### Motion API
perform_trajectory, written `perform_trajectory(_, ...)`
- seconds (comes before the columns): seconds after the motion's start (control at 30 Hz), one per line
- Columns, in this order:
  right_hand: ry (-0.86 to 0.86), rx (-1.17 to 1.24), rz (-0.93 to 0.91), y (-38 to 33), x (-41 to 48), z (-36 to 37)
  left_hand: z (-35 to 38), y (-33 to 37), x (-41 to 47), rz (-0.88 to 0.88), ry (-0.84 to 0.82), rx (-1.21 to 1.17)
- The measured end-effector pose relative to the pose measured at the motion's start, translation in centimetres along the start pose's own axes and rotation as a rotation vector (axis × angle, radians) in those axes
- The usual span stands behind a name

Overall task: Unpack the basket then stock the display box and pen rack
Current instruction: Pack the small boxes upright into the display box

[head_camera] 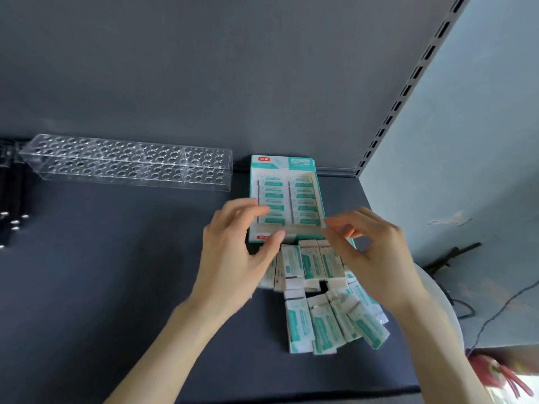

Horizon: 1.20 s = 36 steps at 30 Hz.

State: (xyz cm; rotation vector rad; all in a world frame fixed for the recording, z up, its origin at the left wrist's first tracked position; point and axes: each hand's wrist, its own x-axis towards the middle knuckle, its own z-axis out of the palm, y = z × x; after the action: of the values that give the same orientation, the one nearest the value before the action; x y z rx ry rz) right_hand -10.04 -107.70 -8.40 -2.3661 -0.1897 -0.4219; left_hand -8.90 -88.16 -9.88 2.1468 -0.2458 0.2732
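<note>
A teal and white display box [319, 196] stands on the dark shelf, holding two columns of small white-and-teal packets. Several more loose packets [320, 322] lie in rows on the shelf just in front of it. My left hand [236, 252] hovers at the box's front left corner with fingers relaxed and spread, holding nothing. My right hand [370, 252] hovers at the front right corner, fingers loosely bent, also holding nothing. A clear acrylic pen rack [128, 163] with many round holes sits at the back left, with no pens in it.
Black pens [11, 199] lie at the far left edge of the shelf. A white rounded basket rim [446, 304] shows at the right, past the shelf edge. A slotted upright [408, 86] runs up the back right corner. Cables hang by the right wall.
</note>
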Motion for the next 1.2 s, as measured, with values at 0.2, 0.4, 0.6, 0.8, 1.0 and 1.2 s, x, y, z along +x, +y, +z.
perform_trajectory(0.2,0.076,0.063,-0.021,0.2,-4.8,-1.5,1.6,2.5,-6.1,0.065,0.151,-0.012)
perform_trajectory(0.4,0.09,0.09,0.007,1.8,-10.0,-2.2,4.9,4.3,-11.6,-0.106,0.281,0.135)
perform_trajectory(0.6,0.022,0.035,0.071,2.7,-11.8,-1.3,6.1,4.6,-12.5,-0.237,0.3,0.295)
perform_trajectory(0.8,0.04,0.062,0.084,2.8,-11.6,-1.2,6.2,4.6,-12.4,-0.232,0.309,0.308)
perform_trajectory(1.0,0.07,0.2,0.106,2.7,-11.8,-1.5,5.3,4.4,-12.8,-0.265,0.37,0.077)
perform_trajectory(1.2,-0.017,0.512,0.143,1.5,-10.5,-2.1,3.3,4.7,-12.8,-0.347,0.374,-0.296)
